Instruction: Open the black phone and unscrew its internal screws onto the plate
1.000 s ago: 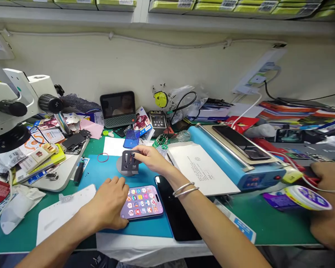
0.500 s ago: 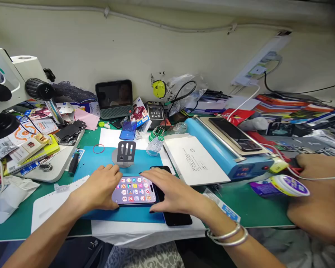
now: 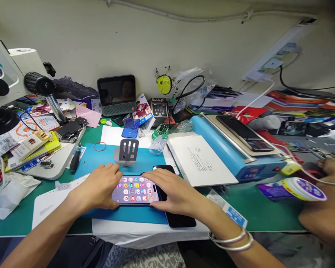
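A lit smartphone (image 3: 135,190) with rows of app icons lies sideways on the blue mat (image 3: 128,216). My left hand (image 3: 104,186) grips its left end, fingers at the far edge and thumb at the near edge. At the opposite end my right hand (image 3: 170,191) holds it the same way, with two silver bangles (image 3: 231,240) on that wrist. Partly under my right hand is a second phone with a dark screen (image 3: 181,219). Just beyond the lit phone stands a grey slotted phone stand (image 3: 128,150).
A blue machine (image 3: 240,163) with a phone on top stands at right, beside a white box (image 3: 201,160). A microscope (image 3: 30,78) and parts clutter the left. A screwdriver (image 3: 76,160) lies near the mat. At far right is another person's arm (image 3: 321,212), by a purple tub (image 3: 293,189).
My right thumb has closed in against the phone's near edge. The view has shifted slightly, and the other person's arm sits farther right in it.
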Tool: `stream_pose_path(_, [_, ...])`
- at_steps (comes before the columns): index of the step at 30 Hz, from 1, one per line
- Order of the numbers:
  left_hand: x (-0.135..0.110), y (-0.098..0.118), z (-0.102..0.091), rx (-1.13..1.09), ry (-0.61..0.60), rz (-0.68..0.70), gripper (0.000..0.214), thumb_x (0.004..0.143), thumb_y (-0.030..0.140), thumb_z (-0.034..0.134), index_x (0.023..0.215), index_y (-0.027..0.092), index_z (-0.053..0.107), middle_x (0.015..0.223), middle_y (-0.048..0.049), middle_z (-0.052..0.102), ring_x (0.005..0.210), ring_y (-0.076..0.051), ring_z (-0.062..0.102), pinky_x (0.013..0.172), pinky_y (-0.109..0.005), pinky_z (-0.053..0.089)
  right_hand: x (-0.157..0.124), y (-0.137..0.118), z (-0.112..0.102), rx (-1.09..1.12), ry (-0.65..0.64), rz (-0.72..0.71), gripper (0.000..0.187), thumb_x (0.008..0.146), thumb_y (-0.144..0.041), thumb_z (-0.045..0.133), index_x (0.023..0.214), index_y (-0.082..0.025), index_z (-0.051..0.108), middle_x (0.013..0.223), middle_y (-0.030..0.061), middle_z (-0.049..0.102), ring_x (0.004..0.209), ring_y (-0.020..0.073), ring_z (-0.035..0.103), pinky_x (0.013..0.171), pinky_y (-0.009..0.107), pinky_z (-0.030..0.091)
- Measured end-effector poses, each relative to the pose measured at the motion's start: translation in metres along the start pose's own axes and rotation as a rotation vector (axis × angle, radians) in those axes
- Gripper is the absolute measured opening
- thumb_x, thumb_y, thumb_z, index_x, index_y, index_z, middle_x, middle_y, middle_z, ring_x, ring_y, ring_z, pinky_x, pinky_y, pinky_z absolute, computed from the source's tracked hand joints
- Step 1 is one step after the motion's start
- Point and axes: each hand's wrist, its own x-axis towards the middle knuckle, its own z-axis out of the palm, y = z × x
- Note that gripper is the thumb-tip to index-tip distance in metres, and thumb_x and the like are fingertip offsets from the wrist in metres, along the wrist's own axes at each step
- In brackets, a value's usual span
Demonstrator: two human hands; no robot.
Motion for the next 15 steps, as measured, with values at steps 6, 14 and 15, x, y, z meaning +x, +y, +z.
stream_pose_path(6, [0.002, -0.006, 0.005, -0.013, 0.027, -0.032, 0.053, 0.065, 0.033, 0.075, 0.112, 0.015, 0.060, 0.117, -0.0105, 0.057, 0.108, -0.031, 0.054, 0.093, -0.046, 0.046, 0.005, -0.002, -0.003, 0.018, -0.019, 0.044, 0.067, 0.069, -0.027, 0.077, 0.131, -0.014, 0.054, 0.120, 0.0105, 0.065, 0.109, 0.0273, 0.058, 0.099, 0.042, 0.047])
stream_pose_path(14, [0.004, -0.010, 0.008, -0.015, 0.140, 0.030, 0.056, 0.057, 0.035, 0.081, 0.105, 0.014, 0.062, 0.110, -0.0108, 0.060, 0.100, -0.033, 0.059, 0.084, -0.045, 0.051, 0.006, 0.002, 0.005, 0.078, 0.076, 0.087, 0.076, 0.063, -0.027, 0.079, 0.135, -0.016, 0.055, 0.126, 0.0133, 0.064, 0.114, 0.0296, 0.059, 0.102, 0.046, 0.046])
stream_pose_path(15, [0.001, -0.010, 0.010, -0.015, 0.184, 0.041, 0.058, 0.056, 0.035, 0.082, 0.107, 0.014, 0.061, 0.110, -0.0112, 0.061, 0.099, -0.033, 0.060, 0.084, -0.046, 0.051, 0.005, 0.001, 0.005, 0.095, 0.106, 0.095, 0.078, 0.062, -0.025, 0.079, 0.135, -0.017, 0.055, 0.129, 0.0130, 0.062, 0.118, 0.0297, 0.058, 0.104, 0.046, 0.045])
